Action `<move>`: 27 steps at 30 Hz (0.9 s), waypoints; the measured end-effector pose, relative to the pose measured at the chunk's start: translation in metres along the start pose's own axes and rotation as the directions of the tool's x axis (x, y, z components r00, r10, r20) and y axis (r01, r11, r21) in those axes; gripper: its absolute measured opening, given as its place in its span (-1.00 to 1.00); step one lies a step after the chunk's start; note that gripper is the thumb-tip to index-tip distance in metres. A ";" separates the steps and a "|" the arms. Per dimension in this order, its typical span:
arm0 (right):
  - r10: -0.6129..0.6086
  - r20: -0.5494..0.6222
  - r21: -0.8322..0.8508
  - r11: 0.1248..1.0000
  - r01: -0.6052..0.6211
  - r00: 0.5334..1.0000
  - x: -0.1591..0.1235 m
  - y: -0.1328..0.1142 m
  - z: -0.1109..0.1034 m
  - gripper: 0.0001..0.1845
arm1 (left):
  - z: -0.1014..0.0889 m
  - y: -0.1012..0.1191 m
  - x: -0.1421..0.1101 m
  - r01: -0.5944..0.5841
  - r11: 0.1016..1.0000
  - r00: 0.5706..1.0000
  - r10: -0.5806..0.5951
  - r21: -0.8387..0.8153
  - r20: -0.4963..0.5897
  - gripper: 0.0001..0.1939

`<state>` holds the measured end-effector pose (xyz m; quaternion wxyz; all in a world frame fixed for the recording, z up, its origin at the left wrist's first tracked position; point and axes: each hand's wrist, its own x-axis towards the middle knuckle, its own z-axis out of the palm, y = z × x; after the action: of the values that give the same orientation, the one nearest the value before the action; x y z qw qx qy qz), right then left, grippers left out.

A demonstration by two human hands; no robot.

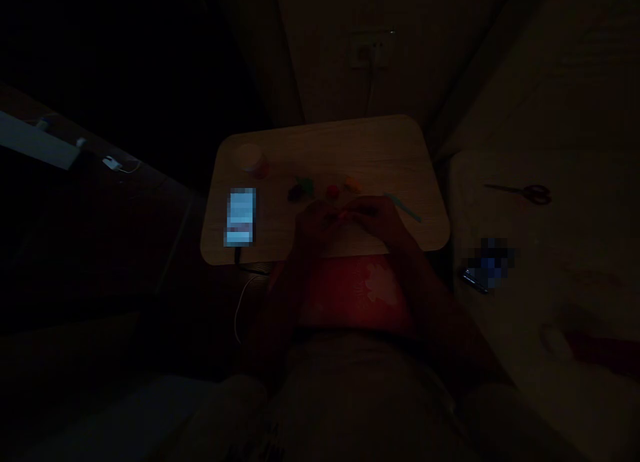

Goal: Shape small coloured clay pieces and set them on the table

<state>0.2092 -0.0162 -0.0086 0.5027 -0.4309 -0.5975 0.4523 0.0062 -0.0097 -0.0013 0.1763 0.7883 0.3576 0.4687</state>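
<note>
The scene is very dark. My left hand and my right hand meet over the near part of a small wooden table. Their curled fingertips close together around a small reddish-orange piece, whose kind is too dim to name. Just beyond the fingers lie a red lump, an orange lump, a green lump and a dark lump, perhaps soft clay. A thin teal stick-like tool rests to the right of my right hand.
A lidded tub stands at the table's back left, with a lit phone in front. On the surface to the right lie scissors and another phone. A red patterned cloth or cushion is below the table's near edge.
</note>
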 end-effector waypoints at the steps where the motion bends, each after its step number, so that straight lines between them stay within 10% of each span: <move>1: 0.002 0.003 -0.006 1.000 -0.002 1.000 0.000 -0.001 0.000 -0.74 | 0.000 0.000 0.000 0.002 1.000 1.000 -0.002 0.004 0.005 -0.72; 18: -0.083 0.014 -0.173 0.981 0.085 0.996 -0.001 0.004 -0.003 -0.71 | 0.004 0.001 -0.004 -0.163 0.978 0.986 0.158 0.128 0.048 -0.80; 27: -0.113 0.057 -0.156 0.980 0.121 0.992 0.000 0.002 -0.002 -0.75 | 0.002 0.003 -0.002 -0.061 0.996 0.997 0.058 0.070 0.043 -0.77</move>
<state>0.2117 -0.0158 -0.0103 0.4779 -0.4228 -0.6679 0.3831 0.0087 -0.0130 -0.0017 0.1413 0.8138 0.3466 0.4445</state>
